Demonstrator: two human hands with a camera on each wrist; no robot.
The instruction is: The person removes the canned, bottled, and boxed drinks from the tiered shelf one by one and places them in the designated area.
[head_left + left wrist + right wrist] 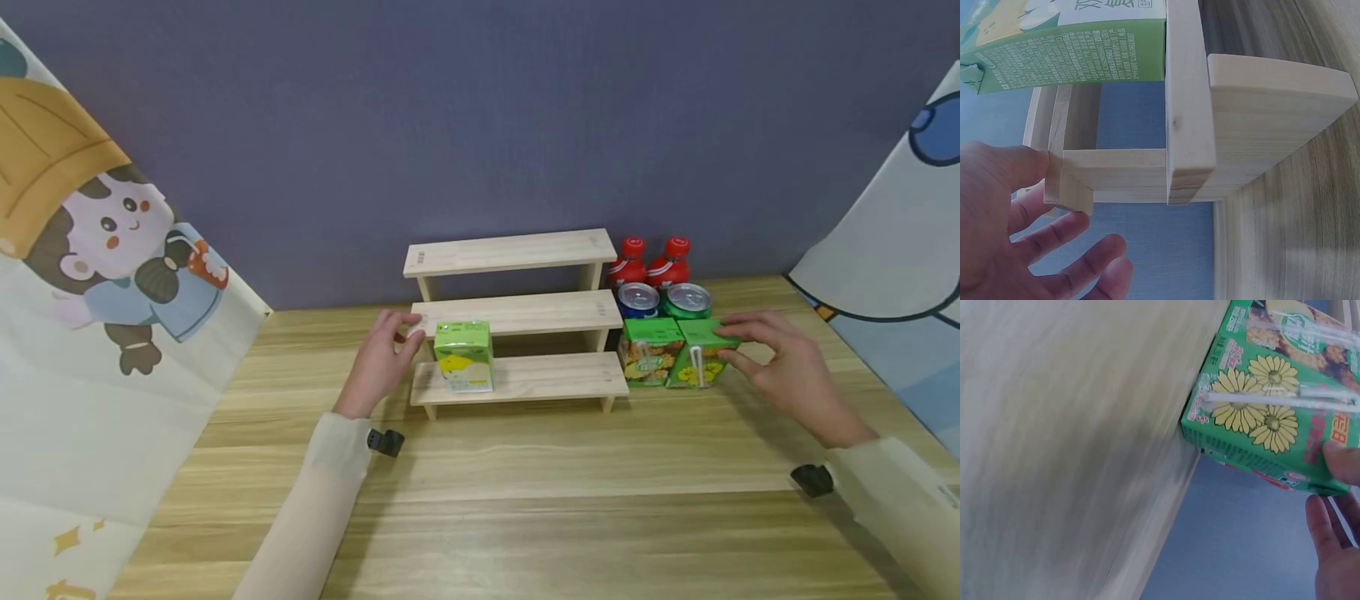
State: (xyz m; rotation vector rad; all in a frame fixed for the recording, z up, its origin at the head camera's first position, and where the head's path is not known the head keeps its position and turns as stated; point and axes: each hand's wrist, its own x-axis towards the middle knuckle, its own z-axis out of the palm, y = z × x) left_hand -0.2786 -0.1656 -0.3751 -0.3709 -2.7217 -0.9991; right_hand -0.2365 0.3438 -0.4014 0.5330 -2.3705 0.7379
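Note:
A three-step wooden shelf stand (517, 312) stands near the back wall. My left hand (382, 362) is at the left end of its middle step; thumb and index finger pinch the board's end (1055, 178) in the left wrist view, the other fingers loosely bent below. On the left of the bottom step sits a lemon drink carton (465, 358), upright. To the right of the stand, my right hand (795, 375) holds the upper right corner of a green chrysanthemum drink carton (1260, 406) between thumb and fingers. That carton stands on the table beside another green drink carton (651, 354).
Behind the two cartons are a blue-sided can (638, 298) and a green can (687, 300), then two red-capped bottles (628, 265) against the dark wall (480, 125). Printed cloth panels (97, 400) flank the wooden table (480, 517).

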